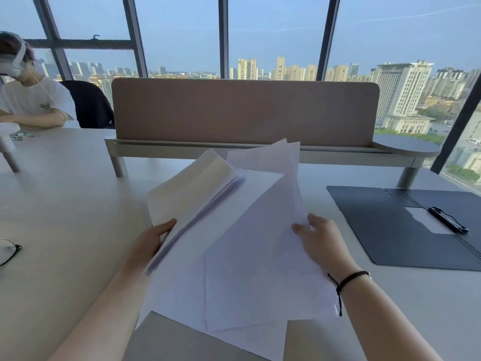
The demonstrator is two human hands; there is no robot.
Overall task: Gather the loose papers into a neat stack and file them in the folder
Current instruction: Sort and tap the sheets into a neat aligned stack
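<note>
A thick bundle of white papers (192, 194) is raised off the table, tilted up to the left, and my left hand (153, 238) grips its near edge with the thumb on top. Several loose white sheets (255, 256) lie spread and crooked on the table in front of me. My right hand (320, 241) pinches the right edge of the topmost loose sheet, thumb on its upper face. The dark folder (385, 230) lies open and flat on the table to the right, with a black clip (447, 220) along its inner spine.
A brown desk divider (244, 110) on a raised shelf crosses the back of the table. A pair of glasses (9, 250) lies at the left edge. Another person (33, 100) sits at the far left. Windows stand behind.
</note>
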